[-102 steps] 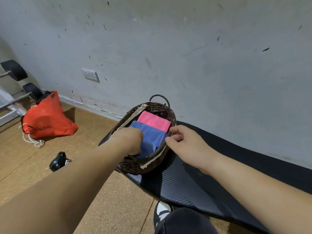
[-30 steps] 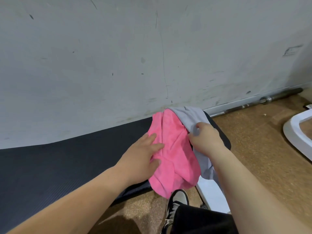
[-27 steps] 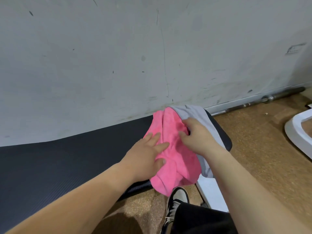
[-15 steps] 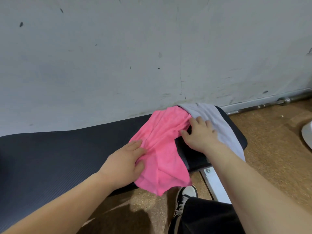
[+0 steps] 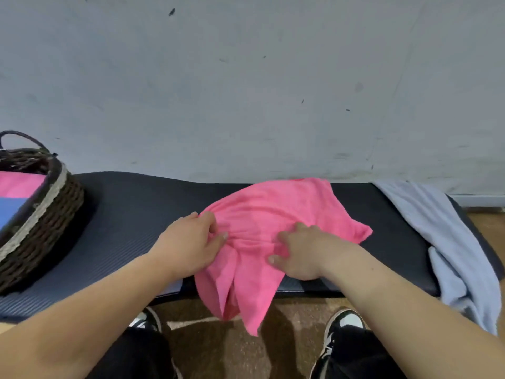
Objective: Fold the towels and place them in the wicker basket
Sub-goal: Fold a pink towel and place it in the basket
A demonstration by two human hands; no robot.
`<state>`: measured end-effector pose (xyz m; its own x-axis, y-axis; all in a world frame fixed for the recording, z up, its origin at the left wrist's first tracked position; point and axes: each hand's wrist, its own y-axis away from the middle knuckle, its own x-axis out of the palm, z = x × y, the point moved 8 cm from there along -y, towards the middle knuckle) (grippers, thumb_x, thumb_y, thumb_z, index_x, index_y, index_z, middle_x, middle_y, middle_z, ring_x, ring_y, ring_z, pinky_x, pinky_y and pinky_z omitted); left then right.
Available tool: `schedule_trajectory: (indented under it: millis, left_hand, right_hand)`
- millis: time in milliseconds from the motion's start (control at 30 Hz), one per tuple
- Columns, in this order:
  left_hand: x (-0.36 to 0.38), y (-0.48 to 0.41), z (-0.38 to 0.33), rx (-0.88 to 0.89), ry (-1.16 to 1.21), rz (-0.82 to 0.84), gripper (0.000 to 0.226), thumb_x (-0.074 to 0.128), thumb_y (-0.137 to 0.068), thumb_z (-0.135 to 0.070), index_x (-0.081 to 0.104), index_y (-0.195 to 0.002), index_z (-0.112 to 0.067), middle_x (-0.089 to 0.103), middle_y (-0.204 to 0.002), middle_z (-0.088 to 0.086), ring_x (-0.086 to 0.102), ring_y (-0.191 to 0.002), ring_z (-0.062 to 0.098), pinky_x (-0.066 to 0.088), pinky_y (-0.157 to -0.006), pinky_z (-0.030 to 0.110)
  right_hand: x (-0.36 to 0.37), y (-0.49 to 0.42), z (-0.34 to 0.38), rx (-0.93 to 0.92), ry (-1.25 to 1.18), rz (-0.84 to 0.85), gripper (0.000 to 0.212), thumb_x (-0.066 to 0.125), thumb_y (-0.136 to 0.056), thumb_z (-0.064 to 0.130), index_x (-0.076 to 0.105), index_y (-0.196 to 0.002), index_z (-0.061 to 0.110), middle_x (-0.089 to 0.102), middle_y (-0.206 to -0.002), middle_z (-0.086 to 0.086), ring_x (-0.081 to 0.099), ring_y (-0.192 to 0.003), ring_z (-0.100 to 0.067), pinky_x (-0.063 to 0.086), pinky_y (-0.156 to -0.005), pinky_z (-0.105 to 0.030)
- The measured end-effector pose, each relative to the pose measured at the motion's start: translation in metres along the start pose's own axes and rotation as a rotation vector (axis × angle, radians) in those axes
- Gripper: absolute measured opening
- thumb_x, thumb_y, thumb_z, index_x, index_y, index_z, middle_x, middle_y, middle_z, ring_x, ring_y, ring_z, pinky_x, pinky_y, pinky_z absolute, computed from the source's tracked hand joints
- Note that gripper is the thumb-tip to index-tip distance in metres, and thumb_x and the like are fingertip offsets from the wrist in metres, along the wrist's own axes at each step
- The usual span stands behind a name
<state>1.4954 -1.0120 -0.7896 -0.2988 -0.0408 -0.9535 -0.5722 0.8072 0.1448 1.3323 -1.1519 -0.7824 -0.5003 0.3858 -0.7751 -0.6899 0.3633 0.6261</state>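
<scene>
A crumpled pink towel point(image 5: 276, 214) lies on the black padded bench point(image 5: 136, 220), its lower part hanging over the front edge. My left hand point(image 5: 191, 242) pinches its left edge with curled fingers and thumb. My right hand point(image 5: 300, 250) grips a bunch of its cloth near the middle. A pale grey towel point(image 5: 448, 242) drapes over the bench's right end. The dark wicker basket point(image 5: 46, 214) stands at the far left, holding a folded pink towel point(image 5: 19, 184) and a folded blue towel point(image 5: 11, 209).
A grey wall point(image 5: 246, 91) rises straight behind the bench. Below the front edge are brown cork flooring point(image 5: 218, 346) and my two black-and-white shoes point(image 5: 341, 326), with dark trouser legs.
The pink towel has been dragged left off the grey towel to the bench's middle. My right hand left the bench pad and now grips the pink towel. The basket has come back into view.
</scene>
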Motion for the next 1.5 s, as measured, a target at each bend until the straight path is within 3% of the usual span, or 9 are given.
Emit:
schedule_trajectory:
  millis: [267, 367, 467, 600, 733, 833, 967, 1200, 1500]
  left_hand:
    - [0.008, 0.019, 0.012, 0.258, -0.003, -0.014, 0.049, 0.050, -0.078, -0.024, 0.066, -0.124, -0.020, 0.061, -0.131, 0.002, 0.052, -0.130, 0.035, 0.043, -0.110, 0.054]
    - [0.013, 0.026, 0.009, 0.332, 0.029, -0.034, 0.050, 0.055, -0.065, -0.010, 0.075, -0.110, -0.018, 0.067, -0.128, 0.000, 0.057, -0.124, 0.025, 0.048, -0.108, 0.043]
    - [0.001, 0.025, 0.023, 0.243, 0.061, -0.049, 0.010, 0.053, -0.075, -0.022, 0.061, -0.080, -0.026, 0.068, -0.116, -0.008, 0.063, -0.110, 0.020, 0.053, -0.090, 0.033]
    - [-0.013, 0.022, 0.041, 0.168, -0.132, -0.104, 0.058, 0.033, -0.089, -0.072, 0.048, -0.056, -0.027, 0.068, -0.111, -0.019, 0.063, -0.109, 0.012, 0.050, -0.089, 0.034]
    - [-0.015, 0.021, 0.047, 0.089, -0.261, 0.058, 0.041, 0.055, -0.086, -0.068, 0.068, -0.090, -0.029, 0.048, -0.152, -0.009, 0.036, -0.147, 0.019, 0.039, -0.113, 0.040]
    - [-0.027, 0.020, 0.063, -0.035, -0.262, 0.064, 0.019, 0.056, -0.092, -0.046, 0.064, -0.101, -0.032, 0.033, -0.162, -0.009, 0.028, -0.149, 0.017, 0.041, -0.109, 0.039]
    - [-0.042, 0.016, 0.088, -0.195, -0.304, -0.013, 0.038, 0.051, -0.095, -0.035, 0.058, -0.132, -0.034, 0.030, -0.162, -0.002, 0.036, -0.142, 0.024, 0.048, -0.095, 0.046]
    - [-0.031, 0.032, 0.091, -0.283, -0.167, 0.068, 0.035, 0.052, -0.089, -0.057, 0.053, -0.110, -0.029, 0.053, -0.104, -0.006, 0.059, -0.101, 0.022, 0.055, -0.080, 0.042]
    - [-0.037, 0.033, 0.153, -0.376, 0.299, 0.163, 0.022, 0.085, -0.078, -0.023, 0.066, -0.068, -0.016, 0.062, -0.061, -0.003, 0.054, -0.056, 0.015, 0.043, -0.054, 0.026]
  right_hand:
    - [-0.044, -0.020, 0.021, 0.008, 0.009, -0.393, 0.041, 0.046, -0.101, 0.049, 0.057, -0.132, 0.024, 0.058, -0.133, -0.006, 0.056, -0.124, -0.030, 0.047, -0.092, -0.040]
    - [-0.021, -0.049, 0.028, -0.105, -0.030, -0.326, 0.063, 0.044, -0.099, 0.057, 0.032, -0.156, 0.033, 0.029, -0.163, -0.006, 0.024, -0.151, -0.030, 0.030, -0.120, -0.048]
    - [0.008, -0.064, 0.016, -0.045, -0.040, -0.144, 0.076, 0.031, -0.100, 0.066, -0.007, -0.161, 0.041, -0.025, -0.168, 0.003, -0.023, -0.155, -0.029, -0.005, -0.125, -0.057]
    - [0.019, -0.057, 0.012, 0.016, -0.059, -0.073, 0.085, 0.023, -0.092, 0.081, -0.022, -0.155, 0.047, -0.043, -0.158, 0.009, -0.039, -0.147, -0.026, -0.016, -0.119, -0.063]
    - [0.027, -0.041, -0.001, 0.155, -0.101, -0.036, 0.088, 0.020, -0.091, 0.083, -0.029, -0.153, 0.044, -0.046, -0.157, 0.003, -0.036, -0.149, -0.031, -0.010, -0.119, -0.068]
    - [0.028, -0.027, -0.010, 0.212, -0.100, 0.022, 0.091, 0.023, -0.092, 0.081, -0.029, -0.154, 0.040, -0.043, -0.159, -0.002, -0.032, -0.150, -0.034, -0.001, -0.118, -0.073]
    - [0.026, -0.017, 0.000, 0.215, -0.039, 0.063, 0.100, 0.037, -0.092, 0.077, -0.022, -0.159, 0.031, -0.036, -0.163, -0.007, -0.026, -0.153, -0.035, 0.004, -0.119, -0.070]
    - [-0.002, -0.038, 0.073, -0.087, -0.011, -0.119, 0.086, 0.032, -0.098, 0.071, -0.017, -0.160, 0.037, -0.030, -0.166, 0.004, -0.028, -0.153, -0.027, -0.005, -0.125, -0.057]
    - [0.015, -0.051, 0.124, -0.182, 0.058, -0.054, 0.087, 0.041, -0.100, 0.059, -0.017, -0.160, 0.034, -0.047, -0.157, 0.002, -0.039, -0.148, -0.029, -0.002, -0.122, -0.065]
